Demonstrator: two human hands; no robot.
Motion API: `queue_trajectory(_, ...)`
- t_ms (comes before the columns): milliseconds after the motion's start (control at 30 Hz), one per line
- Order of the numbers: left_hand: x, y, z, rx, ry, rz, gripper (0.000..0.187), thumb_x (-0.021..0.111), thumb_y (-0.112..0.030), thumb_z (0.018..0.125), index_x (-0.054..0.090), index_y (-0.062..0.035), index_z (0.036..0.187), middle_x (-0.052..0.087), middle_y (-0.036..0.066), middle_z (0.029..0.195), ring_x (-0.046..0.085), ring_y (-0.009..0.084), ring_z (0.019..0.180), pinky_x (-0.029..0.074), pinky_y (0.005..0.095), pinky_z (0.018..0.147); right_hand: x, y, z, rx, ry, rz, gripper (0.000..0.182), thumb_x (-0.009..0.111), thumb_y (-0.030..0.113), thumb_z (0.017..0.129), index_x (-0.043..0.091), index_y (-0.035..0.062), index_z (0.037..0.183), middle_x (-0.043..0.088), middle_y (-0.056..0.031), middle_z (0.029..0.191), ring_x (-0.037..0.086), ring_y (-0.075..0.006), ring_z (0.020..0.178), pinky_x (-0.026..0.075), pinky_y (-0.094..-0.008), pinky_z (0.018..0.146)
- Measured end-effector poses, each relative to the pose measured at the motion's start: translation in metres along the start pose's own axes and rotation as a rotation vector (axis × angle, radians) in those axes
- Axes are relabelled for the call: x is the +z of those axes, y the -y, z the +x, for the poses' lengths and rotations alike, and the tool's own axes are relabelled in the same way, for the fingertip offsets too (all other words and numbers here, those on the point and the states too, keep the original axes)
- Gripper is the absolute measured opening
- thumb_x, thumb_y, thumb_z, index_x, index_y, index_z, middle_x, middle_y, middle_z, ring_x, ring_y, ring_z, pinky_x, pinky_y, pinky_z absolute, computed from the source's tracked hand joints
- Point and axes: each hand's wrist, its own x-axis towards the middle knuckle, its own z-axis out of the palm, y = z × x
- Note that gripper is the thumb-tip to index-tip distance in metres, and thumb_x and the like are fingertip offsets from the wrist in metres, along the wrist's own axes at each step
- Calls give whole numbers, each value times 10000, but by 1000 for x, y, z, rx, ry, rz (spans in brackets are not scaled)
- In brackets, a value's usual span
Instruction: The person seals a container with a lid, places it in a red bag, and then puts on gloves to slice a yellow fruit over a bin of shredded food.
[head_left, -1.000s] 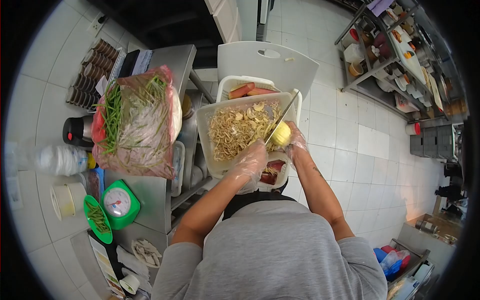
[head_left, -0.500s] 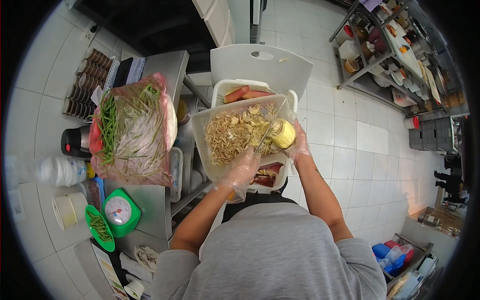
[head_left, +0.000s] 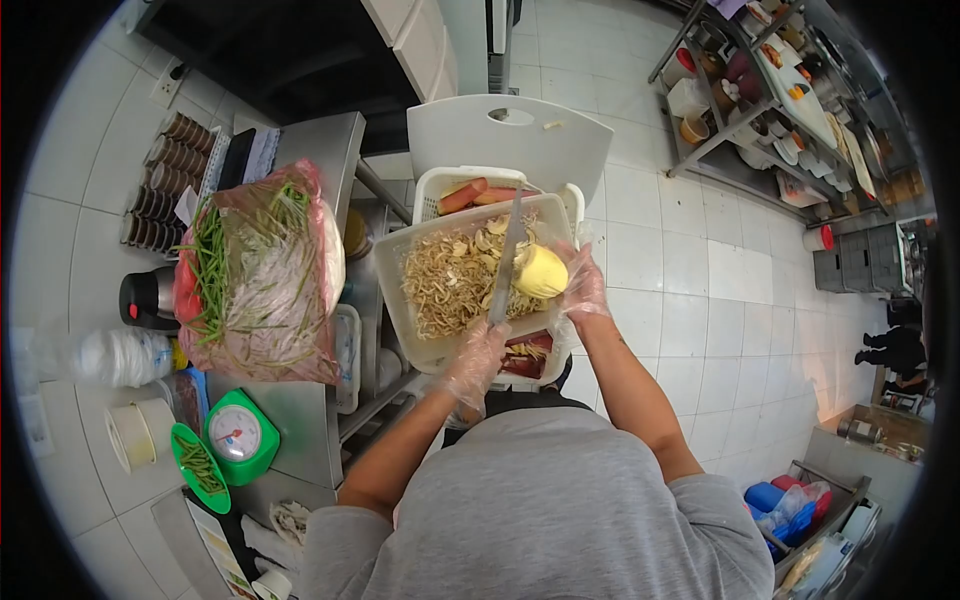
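Note:
My left hand (head_left: pixel 474 358), in a clear plastic glove, is closed round the handle of a long knife (head_left: pixel 508 258) whose blade points away from me. My right hand (head_left: pixel 584 284), gloved too, grips a pale yellow peeled banana blossom (head_left: pixel 541 272) near the blade. Both are above a translucent plastic tub (head_left: pixel 392 290) heaped with thin brownish florets (head_left: pixel 450 285) and pale slices. Under the tub is a white basket (head_left: pixel 428 186) with reddish bracts (head_left: pixel 462 196) showing at its far and near ends.
A white chair back (head_left: pixel 575 150) stands beyond the basket. To the left, a steel table (head_left: pixel 300 425) bears a plastic bag of green beans (head_left: pixel 265 290) and a green scale (head_left: pixel 245 440) with its dish (head_left: pixel 200 465) of cut beans. Loaded shelves (head_left: pixel 770 110) stand far right.
The knife has swung away from the blossom to stand more upright, its blade now fully visible. The blossom has turned, showing a smooth rounded side, and sits slightly further left.

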Motion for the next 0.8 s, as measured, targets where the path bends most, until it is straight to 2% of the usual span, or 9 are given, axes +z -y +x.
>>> queue_trajectory(100, -10, 41, 28, 71, -103, 181, 418, 472, -375, 959, 532, -17, 1166, 607, 219, 919, 584, 367, 829, 449, 452, 801, -16, -7, 18, 56, 104, -116, 755, 324, 673, 941, 535, 6, 1224, 580, -170, 1279, 508, -324, 1228, 365, -488, 1083)
queue_trajectory(133, -14, 50, 32, 103, -120, 234, 417, 468, -375, 959, 527, -19, 1169, 609, 237, 937, 590, 382, 850, 447, 460, 802, -11, -6, 19, 95, 86, -222, 862, 261, 741, 909, 467, 26, 1345, 476, -187, 1402, 387, -311, 1343, 258, -466, 1143)
queue_trajectory(233, -24, 73, 34, 195, -194, 380, 411, 457, -367, 960, 514, -25, 1181, 612, 287, 963, 606, 425, 891, 443, 487, 801, -8, -6, 17, -5, 289, -531, 911, 256, 762, 898, 333, 55, 1468, 304, -176, 1528, 268, -296, 1413, 200, -439, 1164)
queue_trajectory(267, -26, 79, 33, 229, -238, 416, 405, 455, -359, 959, 508, -27, 1185, 611, 301, 954, 609, 438, 890, 443, 498, 796, 1, -4, 10, 52, 231, -597, 934, 334, 736, 903, 179, 59, 1528, 108, -152, 1596, 153, -288, 1455, 170, -431, 1175)
queue_trajectory(367, -36, 63, 17, 170, -203, 504, 405, 446, -331, 955, 489, -28, 1220, 610, 325, 918, 615, 459, 890, 451, 515, 795, -35, -15, 26, 31, 45, -657, 776, 448, 635, 936, 392, 39, 1429, 416, -163, 1439, 422, -271, 1301, 359, -398, 1068)
queue_trajectory(467, -42, 34, -4, 23, -122, 573, 411, 435, -293, 945, 477, -21, 1250, 615, 329, 894, 612, 478, 890, 461, 524, 802, -68, -28, 40, 112, -142, -752, 528, 574, 489, 936, 566, 37, 1210, 619, -105, 1081, 601, -215, 956, 491, -343, 818)
queue_trajectory(567, -44, 24, -7, -131, -50, 713, 442, 424, -337, 945, 483, -20, 1247, 612, 307, 978, 607, 443, 958, 454, 487, 847, -103, -33, 54, 251, -120, -955, 368, 608, 396, 921, 614, 33, 982, 605, -30, 818, 558, -174, 686, 467, -322, 627)
queue_trajectory(667, -48, 31, -7, -142, -27, 795, 408, 443, -298, 907, 544, 12, 1151, 619, 319, 954, 612, 455, 923, 460, 501, 833, -69, -10, 38, 394, 136, -1177, 318, 651, 305, 890, 633, 14, 1016, 632, -55, 899, 587, -169, 772, 480, -304, 698)
queue_trajectory(800, -50, 30, -6, -71, 5, 757, 363, 459, -261, 867, 618, 40, 992, 635, 313, 926, 620, 460, 884, 477, 501, 808, -114, -33, 74, 59, 502, -1519, 328, 674, 259, 887, 645, -9, 1074, 650, -54, 915, 589, -151, 824, 476, -289, 762)
